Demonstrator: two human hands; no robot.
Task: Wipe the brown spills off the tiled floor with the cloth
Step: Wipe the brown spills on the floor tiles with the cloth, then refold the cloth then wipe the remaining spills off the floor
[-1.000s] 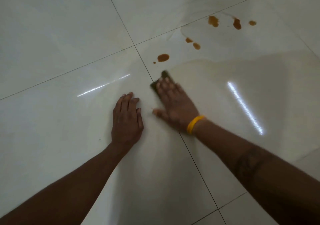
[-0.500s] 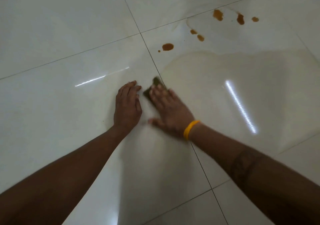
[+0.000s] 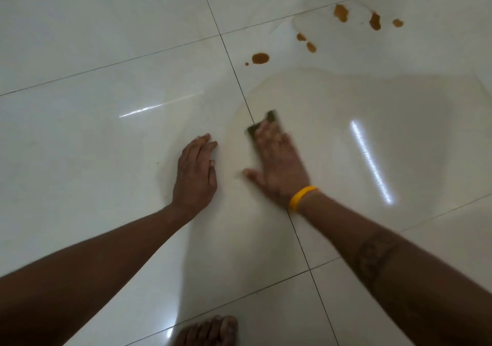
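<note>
The floor (image 3: 93, 159) is pale glossy tile, and a wide wet sheen covers the tile on the right. Far and to the right of the hands sit the spills (image 3: 260, 58), a scatter of brown drops, well apart from the cloth. The left hand (image 3: 195, 171) lies flat on the tile, fingers straight and close together, bracing. The right hand (image 3: 278, 164), blurred, presses the cloth (image 3: 262, 126) down with straight fingers, thumb splayed left. The dark cloth lies under those fingertips, just right of the grout line, its long axis apparently running near-left to far-right. To do this well, I'd keep the palm flat and sweep far-right over each drop, refolding if it smears.
</note>
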